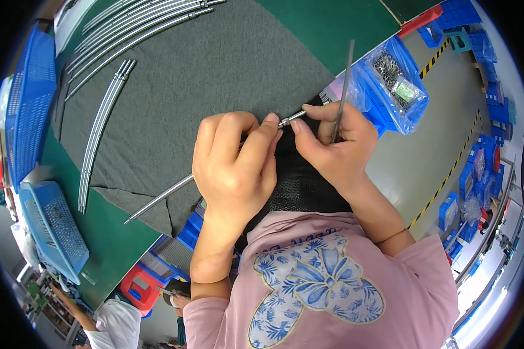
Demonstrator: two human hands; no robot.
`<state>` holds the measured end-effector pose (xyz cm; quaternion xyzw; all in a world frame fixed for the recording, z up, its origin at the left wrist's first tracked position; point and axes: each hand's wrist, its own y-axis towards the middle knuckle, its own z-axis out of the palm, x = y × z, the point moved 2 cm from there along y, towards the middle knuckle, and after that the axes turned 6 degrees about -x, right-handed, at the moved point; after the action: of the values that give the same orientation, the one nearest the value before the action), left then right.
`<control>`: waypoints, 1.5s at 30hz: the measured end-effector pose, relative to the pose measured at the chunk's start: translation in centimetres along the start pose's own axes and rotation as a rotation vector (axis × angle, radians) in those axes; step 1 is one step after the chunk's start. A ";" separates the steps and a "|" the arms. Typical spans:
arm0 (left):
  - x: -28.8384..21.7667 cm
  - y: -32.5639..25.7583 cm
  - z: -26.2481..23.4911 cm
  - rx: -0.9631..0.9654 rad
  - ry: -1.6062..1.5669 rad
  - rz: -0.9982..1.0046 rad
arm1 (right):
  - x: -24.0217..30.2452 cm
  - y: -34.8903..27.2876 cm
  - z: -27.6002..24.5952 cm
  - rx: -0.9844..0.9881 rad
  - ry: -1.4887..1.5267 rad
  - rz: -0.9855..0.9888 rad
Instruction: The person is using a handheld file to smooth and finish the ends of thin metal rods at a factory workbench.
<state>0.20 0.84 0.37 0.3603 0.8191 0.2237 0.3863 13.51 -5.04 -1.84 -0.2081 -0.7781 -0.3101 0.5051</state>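
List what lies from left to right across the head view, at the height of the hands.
Blue perforated basket → curved metal rods → grey felt mat → left hand holding a long metal rod → right hand holding a thin file → blue bin of small metal parts.

Silver metal rod (215,166) shining against a dark grey felt mat (215,75), green worktop (326,23) showing beyond, blue perforated baskets (52,227) sitting left, pink shirt (332,279) bearing a blue-and-white floral bow print, red stool (140,288) below

Factory workshop: blue parts bins (483,168), hazard-striped floor (448,174).
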 end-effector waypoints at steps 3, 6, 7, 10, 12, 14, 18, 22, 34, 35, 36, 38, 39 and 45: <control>0.0 0.0 -0.1 0.002 0.003 0.000 | 0.1 0.0 0.0 -0.005 0.007 -0.052; -0.1 0.0 0.0 0.000 0.001 -0.002 | 0.2 0.0 0.0 0.006 -0.015 -0.054; -0.1 0.0 0.0 -0.002 -0.001 -0.001 | 0.3 0.0 0.0 -0.008 -0.020 -0.064; 0.0 0.0 0.0 0.003 0.000 0.000 | 0.2 -0.1 0.2 -0.046 -0.050 -0.109; 0.0 0.0 -0.1 0.007 0.004 0.000 | 0.2 -0.1 0.2 -0.068 -0.073 -0.147; 0.0 0.0 -0.1 0.010 0.008 0.001 | 0.2 -0.1 0.3 -0.074 -0.053 -0.123; 0.0 0.0 0.0 0.010 0.011 0.003 | 0.1 -0.1 0.2 -0.065 -0.093 -0.148; 0.0 0.0 0.0 0.008 0.023 0.006 | 0.3 0.3 0.1 -0.066 -0.204 -0.265; 0.1 0.0 0.0 0.008 0.003 0.047 | -0.4 0.4 -0.6 0.090 0.170 0.200; 0.1 0.0 -0.1 0.010 0.001 0.049 | -0.6 1.0 -0.8 -0.023 0.074 0.061; 0.1 0.0 -0.1 0.008 0.006 0.050 | -0.4 1.5 -1.0 -0.136 -0.024 -0.077; 0.1 0.0 -0.1 0.006 0.009 0.052 | -0.9 2.1 -2.6 -0.203 0.124 0.198; 0.0 0.0 -0.2 0.009 0.019 0.051 | -1.7 2.5 -3.6 -0.164 0.117 0.217; 0.1 0.0 -0.2 0.006 0.017 0.036 | 0.1 0.2 -2.6 0.234 0.206 0.209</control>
<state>-0.04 0.87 0.43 0.3743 0.8164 0.2314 0.3740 15.27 -6.68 -0.93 -0.1948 -0.7273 -0.1832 0.6321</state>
